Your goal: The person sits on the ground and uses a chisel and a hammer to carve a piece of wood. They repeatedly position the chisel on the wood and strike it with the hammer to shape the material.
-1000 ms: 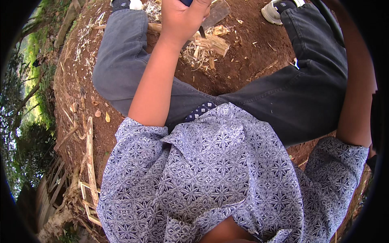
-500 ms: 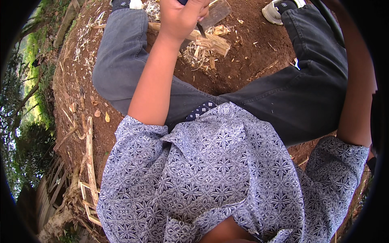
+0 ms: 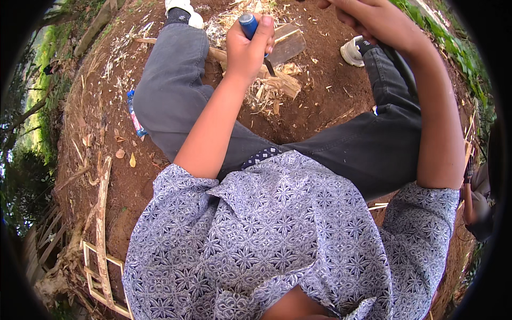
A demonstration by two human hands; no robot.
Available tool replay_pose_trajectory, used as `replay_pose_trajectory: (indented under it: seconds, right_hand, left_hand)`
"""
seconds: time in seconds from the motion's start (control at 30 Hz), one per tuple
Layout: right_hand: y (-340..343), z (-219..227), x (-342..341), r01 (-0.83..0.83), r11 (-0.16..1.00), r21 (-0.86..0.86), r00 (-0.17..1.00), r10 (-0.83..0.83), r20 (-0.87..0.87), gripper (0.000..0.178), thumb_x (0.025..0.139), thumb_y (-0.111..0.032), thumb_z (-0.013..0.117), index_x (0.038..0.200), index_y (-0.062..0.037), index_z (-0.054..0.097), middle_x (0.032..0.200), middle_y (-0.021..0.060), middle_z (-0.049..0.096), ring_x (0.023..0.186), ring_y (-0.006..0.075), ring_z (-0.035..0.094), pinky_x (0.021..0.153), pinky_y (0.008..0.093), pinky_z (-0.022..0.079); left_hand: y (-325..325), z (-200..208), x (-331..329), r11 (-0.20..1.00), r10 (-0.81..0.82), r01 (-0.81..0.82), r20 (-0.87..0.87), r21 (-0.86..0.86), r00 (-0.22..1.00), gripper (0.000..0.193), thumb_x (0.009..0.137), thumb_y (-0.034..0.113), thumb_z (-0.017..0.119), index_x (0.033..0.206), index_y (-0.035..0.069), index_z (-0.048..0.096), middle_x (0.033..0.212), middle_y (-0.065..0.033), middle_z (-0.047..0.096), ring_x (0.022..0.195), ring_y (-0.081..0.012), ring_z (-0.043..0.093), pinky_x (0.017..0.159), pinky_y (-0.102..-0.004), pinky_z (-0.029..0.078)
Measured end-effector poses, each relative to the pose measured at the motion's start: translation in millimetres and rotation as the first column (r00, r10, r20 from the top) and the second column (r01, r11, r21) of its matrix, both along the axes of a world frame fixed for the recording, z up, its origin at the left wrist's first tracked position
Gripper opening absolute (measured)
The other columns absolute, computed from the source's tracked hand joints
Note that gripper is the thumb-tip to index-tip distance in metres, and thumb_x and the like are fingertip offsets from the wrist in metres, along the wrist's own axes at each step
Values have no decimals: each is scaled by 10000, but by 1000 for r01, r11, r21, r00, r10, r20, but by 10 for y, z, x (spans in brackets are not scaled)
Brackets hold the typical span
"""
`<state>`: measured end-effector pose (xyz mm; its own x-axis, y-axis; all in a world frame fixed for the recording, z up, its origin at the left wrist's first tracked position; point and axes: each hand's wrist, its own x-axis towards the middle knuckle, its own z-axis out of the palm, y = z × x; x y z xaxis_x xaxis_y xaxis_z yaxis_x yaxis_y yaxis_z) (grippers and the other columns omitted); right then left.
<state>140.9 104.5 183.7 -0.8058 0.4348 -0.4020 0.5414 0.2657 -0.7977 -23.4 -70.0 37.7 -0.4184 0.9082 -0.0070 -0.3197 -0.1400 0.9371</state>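
I sit on bare brown earth with my legs in grey trousers (image 3: 176, 101) spread apart. My left hand (image 3: 246, 50) is shut around the blue handle (image 3: 248, 22) of a knife, and its broad grey blade (image 3: 286, 45) points right over a pile of pale split wood and shavings (image 3: 274, 85) between my feet. My right hand (image 3: 373, 21) is at the top edge with its fingers curled. A thin dark strip (image 3: 402, 66) runs from under it along my right leg. Whether the hand grips the strip is hidden.
White shoes (image 3: 184, 9) (image 3: 353, 52) are on my feet at the top. A blue wrapper (image 3: 133, 114) lies by my left thigh. Pale wooden slats (image 3: 101, 234) lie at lower left. Another person's arm (image 3: 476, 205) shows at the right edge. Grass borders the left.
My left hand with the knife sits lower in the picture, so the blue handle and blade show fully. My right hand has come into view at the top.
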Motion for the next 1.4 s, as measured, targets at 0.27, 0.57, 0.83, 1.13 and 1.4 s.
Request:
replay_pose_trajectory:
  seconds: [0.27,0.57,0.83,1.13,1.4]
  right_hand:
    - [-322,-132,93,97,995,-4,993,-96,69,462,1049,-490,524,1223,-90,678,771,-43,512,670,57,485,568,234,408]
    - [-820,432,17,345,937,56,901,-313,-300,373,1092,-362,497,1168,-29,647,771,-32,556,602,42,475,533,235,413]
    - [-618,-64,-133,114,897,428,993,-102,-52,407,1070,-380,521,1056,18,603,755,80,619,743,197,613,713,380,497]
    - [-671,60,-195,-1,792,610,999,30,-37,280,1110,-313,485,1094,-63,608,711,-69,433,610,26,379,549,213,320]
    - [-315,-185,13,-139,700,701,990,126,70,362,1098,-346,502,1209,-25,628,704,-12,512,681,109,524,633,307,420]
  left_hand:
    - [7,-216,76,963,266,-269,-205,11,942,386,979,404,729,878,77,552,658,7,562,585,-85,547,553,-269,447]
    - [46,1,81,978,117,-192,-545,-83,830,533,959,571,665,959,44,587,744,-72,623,697,-213,630,673,-362,501]
    - [35,-6,111,996,-8,-37,-514,-77,858,429,968,474,678,1001,57,583,788,-98,631,739,-261,642,702,-394,506]
    - [48,-122,83,997,11,-51,-526,-62,850,467,967,525,665,1016,67,586,806,-31,608,754,-154,590,727,-342,486]
    - [150,-97,179,998,-2,-35,-598,-51,802,448,977,499,656,1022,59,588,766,-79,613,710,-219,606,689,-380,489]
